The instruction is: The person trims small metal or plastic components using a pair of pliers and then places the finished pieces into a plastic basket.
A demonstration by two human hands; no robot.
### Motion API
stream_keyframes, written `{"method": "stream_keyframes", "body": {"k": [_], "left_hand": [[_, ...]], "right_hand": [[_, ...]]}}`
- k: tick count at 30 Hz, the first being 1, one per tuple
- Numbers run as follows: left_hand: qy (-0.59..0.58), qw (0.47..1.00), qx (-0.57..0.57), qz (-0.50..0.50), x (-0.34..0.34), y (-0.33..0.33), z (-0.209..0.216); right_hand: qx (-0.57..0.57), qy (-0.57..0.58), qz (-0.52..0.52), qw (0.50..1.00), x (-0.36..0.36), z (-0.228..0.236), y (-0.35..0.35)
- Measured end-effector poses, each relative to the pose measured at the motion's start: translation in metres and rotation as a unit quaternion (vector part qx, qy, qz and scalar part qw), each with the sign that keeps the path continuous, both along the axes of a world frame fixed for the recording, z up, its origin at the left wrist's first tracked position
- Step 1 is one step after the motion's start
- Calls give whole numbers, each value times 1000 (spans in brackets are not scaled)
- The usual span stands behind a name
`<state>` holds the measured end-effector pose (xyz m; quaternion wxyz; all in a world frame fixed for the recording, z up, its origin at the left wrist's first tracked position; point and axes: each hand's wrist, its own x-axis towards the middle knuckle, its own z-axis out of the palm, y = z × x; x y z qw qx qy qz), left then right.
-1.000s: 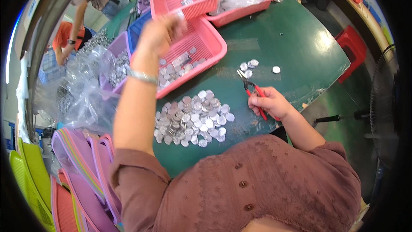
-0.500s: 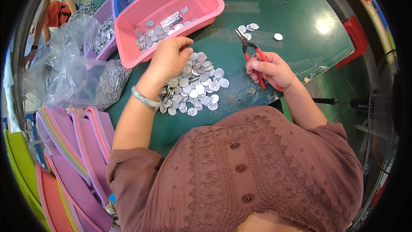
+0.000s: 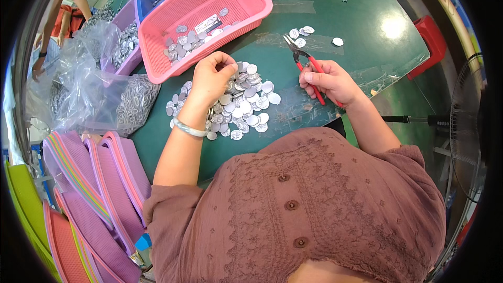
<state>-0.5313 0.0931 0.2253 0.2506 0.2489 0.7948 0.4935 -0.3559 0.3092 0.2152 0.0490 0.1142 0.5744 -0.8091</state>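
Note:
A heap of round, flat silver metal discs (image 3: pixel 251 99) lies on the green table in front of me, some showing a relief and others a plain face. Over its upper left part is my left hand (image 3: pixel 212 79), thumb and forefinger closed in a pinch with the edge of one silver disc (image 3: pixel 239 66) at their tips. My right hand (image 3: pixel 327 83) is wrapped around the red handles of a pair of cutting pliers (image 3: pixel 302 58). The pliers' jaws point up and left, slightly parted, near several loose discs (image 3: pixel 304 31) on the table.
A pink basket (image 3: pixel 257 13) with discs and a small label stands behind my left hand. To the left are a purple basket (image 3: pixel 132 9), a clear bag of metal links (image 3: pixel 137 102) and stacked colored baskets (image 3: pixel 107 183). A person's arm (image 3: pixel 52 26) shows far left; a fan (image 3: pixel 463 126) stands at right.
My left hand has drawn back a little from the pink basket and turned, its fingertips now pinched at the heap's top. The right hand and pliers have hardly moved.

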Motion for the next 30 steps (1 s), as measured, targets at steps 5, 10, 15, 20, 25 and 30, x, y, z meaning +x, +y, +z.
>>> {"method": "stream_keyframes", "body": {"k": [5,10,15,20,25,30], "left_hand": [[-267,950,163,-13,9,4,15],[-362,910,200,-44,16,9,27],[-381,898,214,-56,20,16,30],[-288,941,176,-13,25,40,15],[65,997,41,4,18,87,-17],[90,992,75,-51,9,107,-26]], "right_hand": [[4,2,-5,1000,0,0,1],[5,-9,-12,1000,0,-2,0],[-5,-4,-18,1000,2,-4,1],[-38,21,-22,999,5,-6,5],[-88,50,-25,995,8,-13,7],[-110,59,-40,991,10,-13,8]]}}
